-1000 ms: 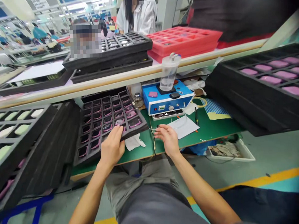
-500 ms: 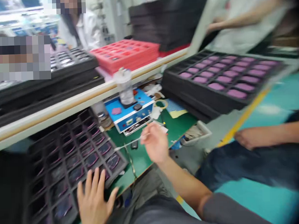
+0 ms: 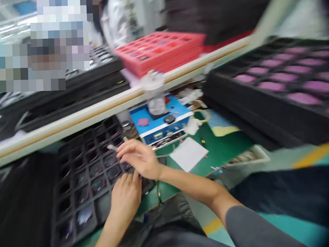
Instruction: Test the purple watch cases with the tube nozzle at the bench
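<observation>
A black foam tray (image 3: 85, 176) with a grid of square pockets lies at the lower left, on the green bench mat (image 3: 221, 146). Dark, glossy items sit in its pockets, blurred by motion. My left hand (image 3: 125, 198) curls over the tray's near right edge. Just above it, my right hand (image 3: 138, 158) reaches over the tray, pinching a thin swab (image 3: 111, 147) with a white tip. That tip hangs close above the pockets, and I cannot tell whether it touches anything.
A blue bench machine (image 3: 159, 120) carrying a clear plastic cup (image 3: 154, 93) stands beyond the hands. A pale rail (image 3: 104, 111) crosses above it. A stacked black tray (image 3: 271, 87) with pink pieces sits at right, and a red tray stack (image 3: 159, 53) beyond. A white sheet (image 3: 188, 154) lies on the mat.
My right hand has swung left, over the tray, with the swab. My left hand's spread fingers have curled at the tray edge. The whole view has turned, and the white sheet has reappeared.
</observation>
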The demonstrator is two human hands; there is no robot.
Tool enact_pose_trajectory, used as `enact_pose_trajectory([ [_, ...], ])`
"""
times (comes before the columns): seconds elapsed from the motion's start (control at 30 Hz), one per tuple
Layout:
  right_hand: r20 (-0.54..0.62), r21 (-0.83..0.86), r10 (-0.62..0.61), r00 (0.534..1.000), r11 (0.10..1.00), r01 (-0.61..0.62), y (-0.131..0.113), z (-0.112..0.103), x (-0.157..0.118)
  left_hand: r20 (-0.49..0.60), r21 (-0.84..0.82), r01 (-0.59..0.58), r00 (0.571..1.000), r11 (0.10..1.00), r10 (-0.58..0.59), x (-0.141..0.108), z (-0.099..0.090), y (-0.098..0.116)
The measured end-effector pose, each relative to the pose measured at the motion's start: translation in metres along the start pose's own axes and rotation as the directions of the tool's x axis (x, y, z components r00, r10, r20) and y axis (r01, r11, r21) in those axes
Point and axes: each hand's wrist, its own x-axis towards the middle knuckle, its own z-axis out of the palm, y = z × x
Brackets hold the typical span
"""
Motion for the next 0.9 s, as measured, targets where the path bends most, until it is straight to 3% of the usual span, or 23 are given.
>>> enact_pose_trajectory([
  [0.07,-0.05,-0.153,-0.043,0.998,0.988,0.035,0.008,-0.007,-0.008,-0.012,-0.228,0.137,0.99,0.964,-0.143,-0.004,0.006,-0.001],
  [0.1,-0.092,-0.186,-0.055,0.994,0.982,0.037,0.012,-0.011,-0.01,-0.041,-0.381,0.214,0.968,0.9,-0.248,-0.006,0.011,-0.004],
  [0.17,-0.175,-0.206,-0.072,0.982,0.978,0.035,0.018,-0.016,-0.013,-0.06,-0.688,0.311,0.876,0.655,-0.478,-0.008,0.02,-0.01],
  [0.23,-0.211,-0.216,-0.086,0.974,0.976,0.039,0.021,-0.017,-0.016,0.011,-0.887,0.308,0.76,0.345,-0.65,-0.008,0.027,-0.014],
  [0.33,-0.228,-0.204,-0.061,0.972,0.979,0.014,0.023,-0.012,-0.023,0.145,-0.973,0.232,0.653,0.014,-0.744,-0.002,0.033,-0.016],
  [0.43,-0.237,-0.212,-0.018,0.971,0.977,-0.034,0.029,-0.007,-0.03,0.228,-0.974,0.154,0.616,-0.168,-0.754,0.002,0.035,-0.016],
  [0.53,-0.238,-0.269,0.018,0.971,0.96,-0.083,0.036,-0.006,-0.035,0.265,-0.958,0.083,0.614,-0.273,-0.744,0.001,0.037,-0.016],
  [0.63,-0.209,-0.317,0.011,0.978,0.945,-0.078,0.042,-0.007,-0.039,0.273,-0.948,0.04,0.614,-0.317,-0.74,-0.001,0.038,-0.015],
  [0.77,-0.165,-0.349,-0.043,0.985,0.937,-0.017,0.045,-0.006,-0.044,0.247,-0.954,0.015,0.606,-0.3,-0.756,-0.001,0.037,-0.013],
  [0.9,-0.189,-0.301,0.013,0.982,0.951,-0.071,0.048,-0.002,-0.05,0.19,-0.97,-0.002,0.616,-0.242,-0.765,-0.001,0.036,-0.011],
])
